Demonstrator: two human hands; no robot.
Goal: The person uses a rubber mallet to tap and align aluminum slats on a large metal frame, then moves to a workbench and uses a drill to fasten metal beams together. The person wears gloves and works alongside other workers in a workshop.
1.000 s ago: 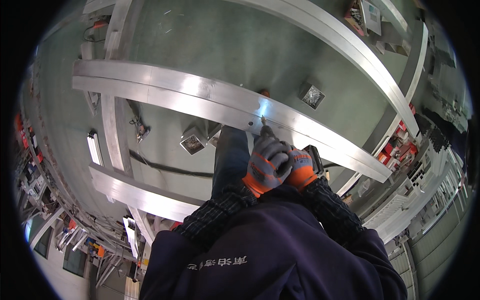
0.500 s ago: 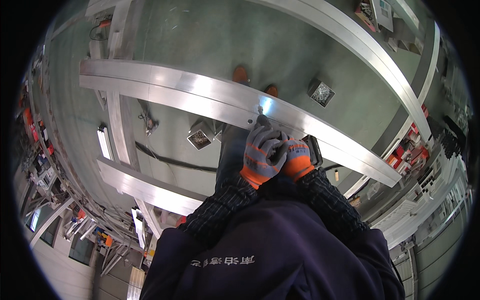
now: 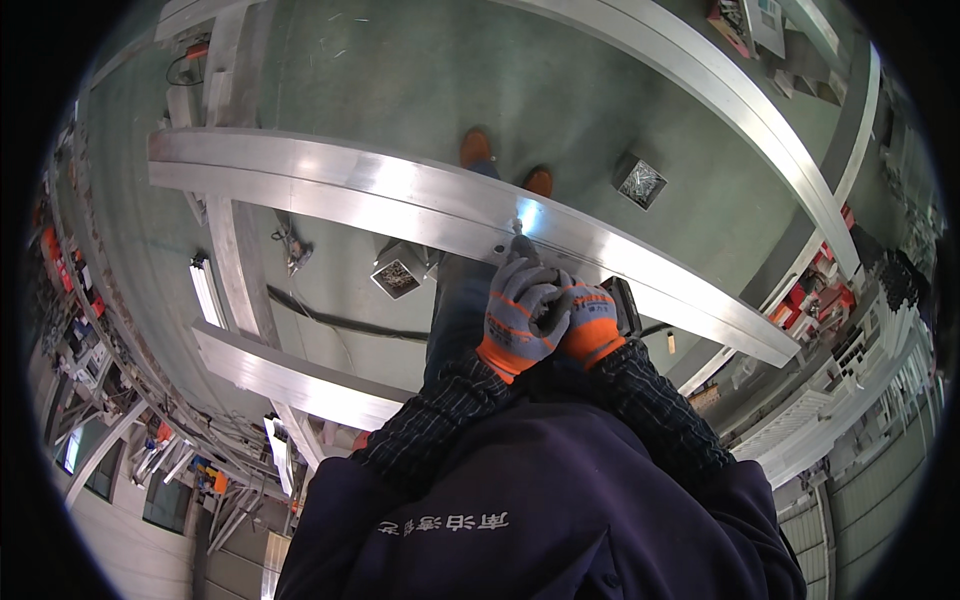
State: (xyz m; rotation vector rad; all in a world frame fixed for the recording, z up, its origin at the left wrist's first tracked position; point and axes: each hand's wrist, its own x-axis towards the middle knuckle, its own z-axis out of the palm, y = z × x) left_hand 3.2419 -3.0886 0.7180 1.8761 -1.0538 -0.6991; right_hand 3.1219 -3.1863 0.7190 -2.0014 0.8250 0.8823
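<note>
A cordless drill [image 3: 523, 247] is held in both my gloved hands, its nose pointing away from me and its work light making a bright spot on the metal. The bit meets the top of a long silver metal beam [image 3: 380, 205]. A dark round hole shows in the beam just left of the bit. My left hand [image 3: 518, 318], in a grey and orange glove, is closed round the drill's body. Against it, my right hand [image 3: 590, 318] is wrapped round the drill too, and the dark battery end sticks out on its right. The drill's grip is mostly hidden by the gloves.
Under and beyond the beam stand two square bins, one with small metal parts [image 3: 398, 278] and one with screws or similar pieces [image 3: 640, 184]. A shorter beam [image 3: 290, 382] lies near left. Another long beam [image 3: 720, 90] curves across the far right. A black cable [image 3: 340, 323] runs along the floor.
The view has shifted slightly, so the beam's left end sits a little lower and further left. Both hands keep their hold on the drill, its bit still at the same part of the beam.
</note>
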